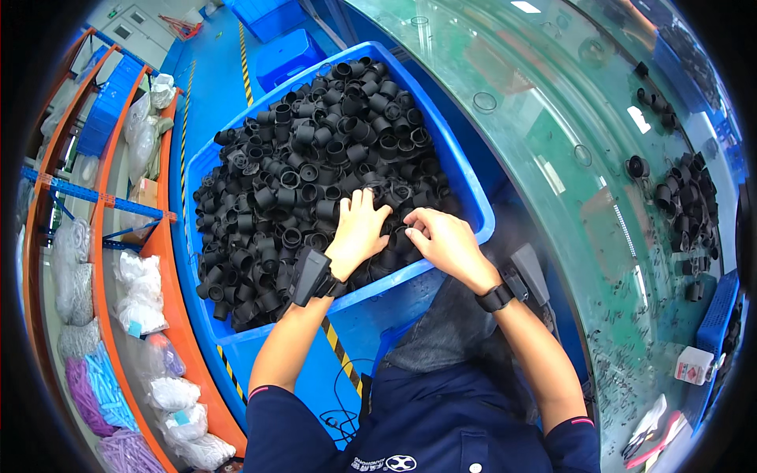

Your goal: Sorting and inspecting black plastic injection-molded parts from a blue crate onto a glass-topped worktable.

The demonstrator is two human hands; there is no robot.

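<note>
A large blue plastic tub (465, 189) is heaped with short black plastic cylindrical caps (307, 173), many with their hollow ends showing. My left hand (359, 230) lies palm down over the near part of the heap, fingers apart, with the fingertips among the parts. Thin black loops or scraps (394, 191) lie just beyond its fingertips. Close by on the right, my right hand (448, 240) hovers over the tub's near right part. Its fingers curl inward, and whatever they hold, if anything, is hidden. Both wrists carry dark strapped devices.
A green-topped table (552, 189) curves along the right, bearing more black parts (686, 197), scattered scraps, a white bottle (694, 366) and red-handled pliers (661, 441). Orange shelving (169, 331) with bagged goods stands left. Another blue bin (290, 57) sits beyond the tub.
</note>
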